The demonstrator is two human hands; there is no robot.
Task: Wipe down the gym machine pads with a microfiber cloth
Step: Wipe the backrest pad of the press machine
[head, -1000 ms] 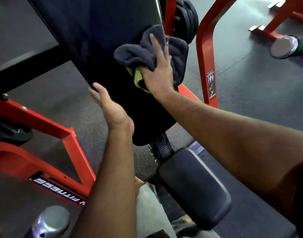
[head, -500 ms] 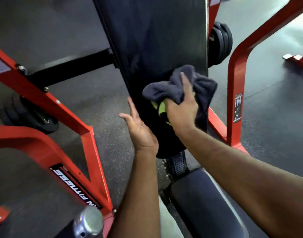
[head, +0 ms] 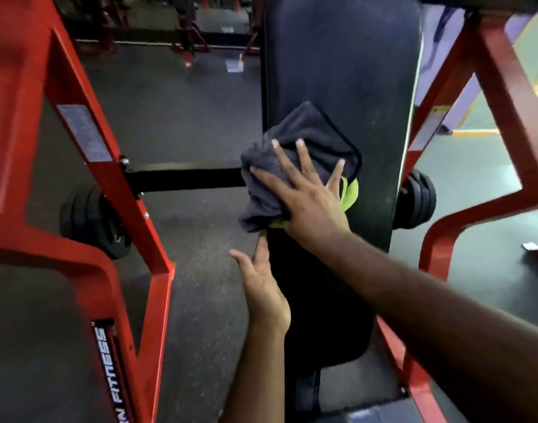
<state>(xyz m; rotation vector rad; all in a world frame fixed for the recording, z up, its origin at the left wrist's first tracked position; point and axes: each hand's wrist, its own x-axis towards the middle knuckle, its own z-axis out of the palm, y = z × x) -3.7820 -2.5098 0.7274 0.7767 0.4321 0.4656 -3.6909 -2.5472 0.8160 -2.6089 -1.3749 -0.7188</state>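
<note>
A long black back pad [head: 341, 71] of the gym machine rises in the middle of the view. A dark grey microfiber cloth [head: 295, 141] with a lime green patch lies bunched on the pad's left half. My right hand [head: 304, 196] presses flat on the cloth with its fingers spread and straight. My left hand [head: 261, 288] rests against the pad's left edge just below the cloth, fingers straight and pointing up. The lower end of the pad lies under my right forearm.
The red steel frame [head: 109, 166] stands close on the left and another red frame member [head: 481, 96] on the right. Black weight plates [head: 94, 224] hang at the left, and more weight plates [head: 420, 199] behind the pad at right. Dark rubber floor [head: 206, 288] lies all around.
My right hand has slid the cloth from the pad's right edge to its left half, fingers now spread. The view has tilted up and shows more of the pad. My left hand stays at the edge.
</note>
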